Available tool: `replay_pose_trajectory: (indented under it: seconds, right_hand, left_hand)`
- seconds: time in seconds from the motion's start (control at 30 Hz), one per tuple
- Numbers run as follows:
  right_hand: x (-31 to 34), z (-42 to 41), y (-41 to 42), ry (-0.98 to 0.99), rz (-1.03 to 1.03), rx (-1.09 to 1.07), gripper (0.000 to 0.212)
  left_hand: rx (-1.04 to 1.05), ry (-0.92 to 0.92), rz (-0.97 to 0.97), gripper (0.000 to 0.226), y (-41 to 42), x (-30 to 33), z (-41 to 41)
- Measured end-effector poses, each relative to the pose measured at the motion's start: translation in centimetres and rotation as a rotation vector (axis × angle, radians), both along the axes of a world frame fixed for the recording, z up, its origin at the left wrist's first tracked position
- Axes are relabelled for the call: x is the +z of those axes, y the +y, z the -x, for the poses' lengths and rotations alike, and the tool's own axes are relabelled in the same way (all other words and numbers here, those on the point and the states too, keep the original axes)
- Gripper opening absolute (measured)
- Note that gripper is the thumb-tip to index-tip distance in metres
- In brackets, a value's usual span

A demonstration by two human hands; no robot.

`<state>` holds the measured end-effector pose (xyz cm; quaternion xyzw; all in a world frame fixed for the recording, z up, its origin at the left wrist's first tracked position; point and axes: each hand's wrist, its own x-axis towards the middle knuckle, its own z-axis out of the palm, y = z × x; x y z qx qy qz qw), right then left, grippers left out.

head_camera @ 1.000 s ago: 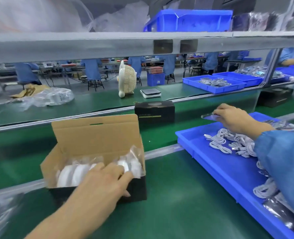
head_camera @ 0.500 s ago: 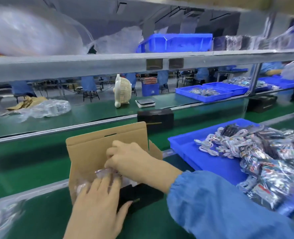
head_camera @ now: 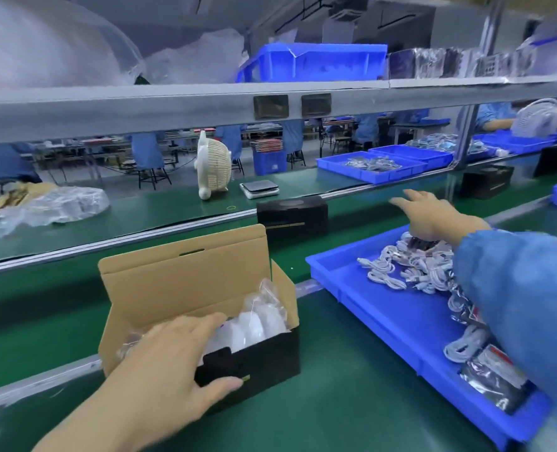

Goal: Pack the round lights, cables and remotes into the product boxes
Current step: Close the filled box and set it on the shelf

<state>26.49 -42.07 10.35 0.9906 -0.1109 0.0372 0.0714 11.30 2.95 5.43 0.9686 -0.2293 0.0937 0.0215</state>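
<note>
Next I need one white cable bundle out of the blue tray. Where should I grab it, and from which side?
Take the loose coil at the pile's left edge, pinched across its bunched middle, coming from above. It lies flat on bare blue tray floor, clear of the tangled heap, so it should lift without dragging the others. The right hand is already over the tray.

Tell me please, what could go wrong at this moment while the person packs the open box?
1. The bagged round lights rise above the rim of the open box; the plastic may catch when the lid closes.
2. The white cables lie tangled in the blue tray, so the right hand, spread open above them, may lift several together.
3. The left hand only rests on the box's front, so the box may slide.
</note>
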Motion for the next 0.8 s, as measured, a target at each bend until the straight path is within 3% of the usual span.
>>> replay_pose_trajectory:
  seconds: [0.07, 0.2, 0.27, 0.37, 0.47, 0.53, 0.57, 0.63, 0.73, 0.8]
  right_hand:
    - [-2.0, 0.3, -3.7, 0.2, 0.136, -0.007, 0.059]
    - [-2.4, 1.1, -4.3, 0.101, 0.421, 0.138, 0.019]
    - [-1.7, 1.6, -2.8, 0.078, 0.491, 0.179, 0.016]
    - [1.1, 3.6, 0.4, -0.093, 0.098, 0.288, 0.024]
    - [5.1, 7.8, 7.2, -0.567, -0.444, 0.65, 0.025]
    - [6.6, 11.5, 14.1, -0.605, -0.66, 1.002, 0.031]
    - [6.4, 12.7, 17.1, -0.554, -0.67, 1.124, 0.032]
    - [4.9, 13.5, 22.2, -0.419, -0.483, 1.197, 0.031]
    - [1.5, 12.0, 27.1, -0.257, 0.182, 1.004, 0.029]
    - [0.0, 11.9, 28.6, -0.143, 0.331, 0.978, 0.023]
  left_hand:
    - [-0.001, 0.0, -0.037, 0.09, -0.1, 0.1, -0.7]
    - [0.008, -0.034, -0.14, 0.097, -0.3, -0.5, -1.5]
    - [0.059, -0.073, -0.202, 0.098, -0.6, -0.3, -1.4]
    - [0.034, -0.228, -0.219, 0.083, -0.8, -0.5, -1.0]
    - [0.034, -0.349, -0.262, 0.073, -0.9, -0.9, -0.5]
    - [0.051, -0.337, -0.289, 0.071, -1.1, -0.9, 0.0]
    - [0.065, -0.308, -0.294, 0.071, -1.2, -0.7, 0.3]
    - [0.105, -0.207, -0.286, 0.077, -1.5, -0.2, 1.1]
    - [0.119, -0.158, -0.241, 0.088, -1.0, -0.7, 1.6]
    - [0.129, -0.153, -0.237, 0.089, -0.6, -1.0, 1.9]
